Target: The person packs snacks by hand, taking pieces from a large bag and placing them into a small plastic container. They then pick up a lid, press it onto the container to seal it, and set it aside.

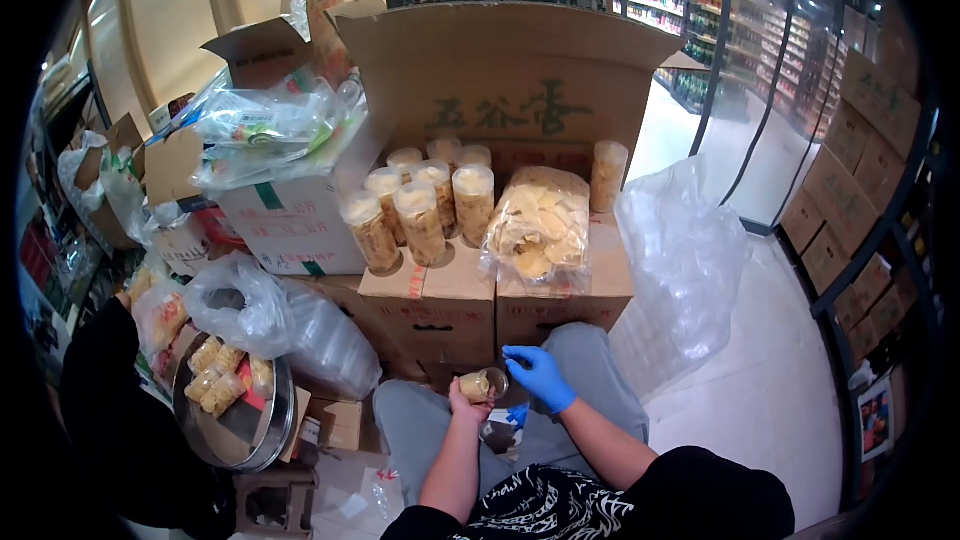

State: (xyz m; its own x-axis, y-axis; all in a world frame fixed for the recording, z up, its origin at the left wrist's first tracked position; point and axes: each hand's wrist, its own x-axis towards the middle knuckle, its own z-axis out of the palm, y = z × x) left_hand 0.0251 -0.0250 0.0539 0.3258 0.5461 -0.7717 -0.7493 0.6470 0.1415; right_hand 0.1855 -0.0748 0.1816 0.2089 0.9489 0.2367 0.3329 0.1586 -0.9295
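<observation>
My bare left hand (474, 398) is wrapped round a clear plastic jar (482, 386), tilted, with pale yellow chips inside. Just to its right is my right hand (540, 376) in a blue glove, fingers stretched toward the jar's mouth and a little apart; I make out nothing in them. Beyond my knees, a large clear bag of chips (540, 220) lies open on cardboard boxes (430, 315). Several filled jars (420, 225) stand upright left of the bag, and another filled jar (608, 177) stands at its right.
A round metal tray (282, 430) at the left holds several filled packs, beside a person's dark sleeve (105, 380). Bags of clear containers (325, 340) lie near it, and a big clear bag (680, 270) stands on the right. Stacked cartons (840, 190) line the right side.
</observation>
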